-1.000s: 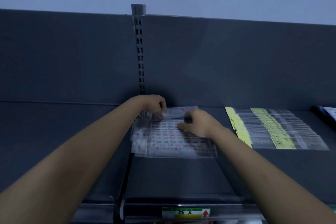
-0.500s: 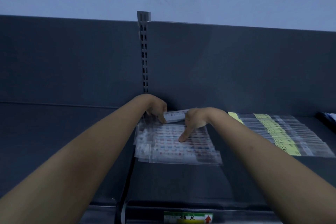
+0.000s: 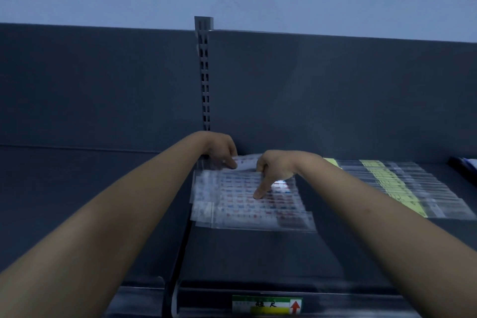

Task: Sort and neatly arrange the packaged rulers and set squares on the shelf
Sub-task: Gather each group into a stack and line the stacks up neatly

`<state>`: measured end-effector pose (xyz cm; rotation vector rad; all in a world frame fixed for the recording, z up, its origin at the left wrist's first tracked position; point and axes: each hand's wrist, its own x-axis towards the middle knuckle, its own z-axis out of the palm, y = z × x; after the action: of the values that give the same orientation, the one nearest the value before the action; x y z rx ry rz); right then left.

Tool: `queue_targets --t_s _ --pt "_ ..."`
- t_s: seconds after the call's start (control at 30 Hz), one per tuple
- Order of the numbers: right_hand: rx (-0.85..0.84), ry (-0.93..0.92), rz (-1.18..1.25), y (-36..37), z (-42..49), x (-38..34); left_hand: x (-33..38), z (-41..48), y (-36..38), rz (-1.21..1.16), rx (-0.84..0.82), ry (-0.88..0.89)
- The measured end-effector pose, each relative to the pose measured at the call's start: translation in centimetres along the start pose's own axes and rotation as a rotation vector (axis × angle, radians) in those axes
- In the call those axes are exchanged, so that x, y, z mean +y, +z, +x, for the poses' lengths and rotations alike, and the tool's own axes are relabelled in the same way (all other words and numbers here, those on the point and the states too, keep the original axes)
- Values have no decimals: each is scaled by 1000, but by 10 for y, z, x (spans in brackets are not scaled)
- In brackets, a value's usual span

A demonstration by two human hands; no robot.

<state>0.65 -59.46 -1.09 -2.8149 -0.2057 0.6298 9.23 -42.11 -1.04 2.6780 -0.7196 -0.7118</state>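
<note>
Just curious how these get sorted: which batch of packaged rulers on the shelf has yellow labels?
The batch on the right, lying untouched; the red-and-blue batch under the left hand and right hand shows no yellow.

Ruler packs (image 3: 247, 201) lie on shelf (image 3: 245, 255), left of yellow-labelled packs (image 3: 397, 186).

The dark grey shelf (image 3: 258, 253) carries a fanned stack of ruler packs (image 3: 240, 212) by its back edge; yellow-labelled packs (image 3: 402, 188) lie in a row toward the right edge; a price label (image 3: 267, 304) sits on the front edge.
</note>
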Motion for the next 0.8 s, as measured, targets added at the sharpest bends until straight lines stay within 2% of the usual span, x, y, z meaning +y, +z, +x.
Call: queue_targets --t_s 0.33,0.8 --pt "22 -42 28 2 -6 1 -4 4 1 -20 -62 39" --pt "30 -13 74 3 -7 1 -19 -6 5 -125 -38 76"
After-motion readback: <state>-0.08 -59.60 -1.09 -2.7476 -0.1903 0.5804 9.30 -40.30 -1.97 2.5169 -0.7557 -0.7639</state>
